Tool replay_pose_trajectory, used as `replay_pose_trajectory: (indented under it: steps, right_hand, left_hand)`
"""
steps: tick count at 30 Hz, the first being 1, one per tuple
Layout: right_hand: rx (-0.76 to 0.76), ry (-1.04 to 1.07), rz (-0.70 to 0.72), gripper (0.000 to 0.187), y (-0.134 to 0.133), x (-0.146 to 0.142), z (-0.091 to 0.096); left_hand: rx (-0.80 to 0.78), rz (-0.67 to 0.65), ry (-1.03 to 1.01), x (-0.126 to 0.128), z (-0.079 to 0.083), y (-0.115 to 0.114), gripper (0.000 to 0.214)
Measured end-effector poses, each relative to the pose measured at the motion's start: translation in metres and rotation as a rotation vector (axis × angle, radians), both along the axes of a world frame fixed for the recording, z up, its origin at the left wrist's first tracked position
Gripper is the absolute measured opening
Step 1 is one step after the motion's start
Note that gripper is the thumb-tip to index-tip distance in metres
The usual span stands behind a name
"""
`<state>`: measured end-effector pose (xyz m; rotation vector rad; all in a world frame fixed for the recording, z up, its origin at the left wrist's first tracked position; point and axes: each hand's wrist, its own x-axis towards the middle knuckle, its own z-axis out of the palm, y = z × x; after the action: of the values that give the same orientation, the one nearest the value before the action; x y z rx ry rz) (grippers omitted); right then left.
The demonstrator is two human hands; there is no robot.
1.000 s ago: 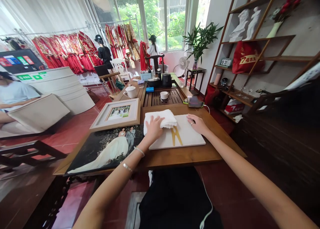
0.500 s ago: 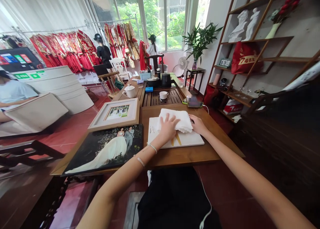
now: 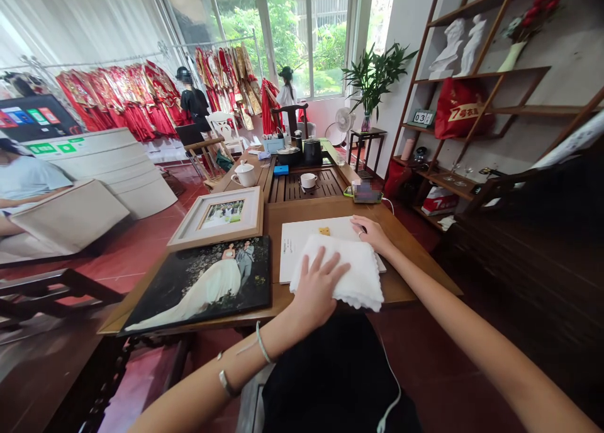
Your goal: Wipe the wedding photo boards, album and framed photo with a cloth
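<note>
My left hand (image 3: 318, 288) lies with spread fingers on a folded white cloth (image 3: 361, 272). Beneath the cloth is a flat white board (image 3: 311, 228) with small print at its left and a yellow figure near its top; the cloth covers its lower part and overhangs the front edge. At the board's right side, the curled fingers of my right hand (image 3: 370, 231) grip its edge, and a ring shows on one of them. Just left of the board lies a dark wedding photo panel (image 3: 202, 282). Behind that panel rests a framed photo (image 3: 219, 213) with a pale wooden frame.
The wooden table (image 3: 278, 222) carries a slatted tea tray (image 3: 325, 184), a white cup (image 3: 308, 180), a lidded white mug (image 3: 244, 174) and a blue box (image 3: 281, 170). Shelves (image 3: 472, 131) stand at right. Other people are near the red garments (image 3: 117, 99) and at far left.
My left hand has slid the cloth toward me and a little right, from the board's upper part to its front edge, uncovering the top. My right hand stays at the right edge.
</note>
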<state>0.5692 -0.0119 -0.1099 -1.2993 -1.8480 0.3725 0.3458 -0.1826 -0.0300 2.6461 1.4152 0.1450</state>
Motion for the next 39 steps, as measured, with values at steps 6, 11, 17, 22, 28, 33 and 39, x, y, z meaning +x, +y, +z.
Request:
replay_pose_trajectory:
  steps: [6,11,17,22,28,33,39]
  right_hand:
    - [0.020,-0.013,0.024,0.035,-0.002,0.001,0.003]
    - [0.046,-0.026,0.029,0.033,-0.006,-0.002,0.010]
    - [0.048,-0.050,-0.009,0.031,-0.010,-0.001,0.014]
    - [0.054,-0.062,0.073,0.029,-0.017,-0.001,0.017]
    - [0.063,-0.045,0.140,0.035,-0.019,0.000,0.016]
    - [0.030,-0.018,0.073,0.031,-0.007,0.005,0.006]
    - [0.024,-0.030,0.040,0.030,-0.009,0.006,0.007]
  left_hand:
    - [0.024,0.132,-0.026,0.011,0.005,0.054,0.073]
    - [0.056,0.211,-0.043,0.024,0.002,0.103,0.065]
    - [0.065,0.210,-0.058,0.035,-0.003,0.141,0.064]
    - [0.077,0.139,-0.061,0.031,-0.006,0.134,0.068]
    - [0.071,0.029,-0.056,0.011,-0.004,0.083,0.075]
    - [0.060,-0.086,-0.043,0.006,-0.002,0.029,0.078]
    - [0.056,-0.184,-0.031,0.024,-0.006,-0.018,0.072]
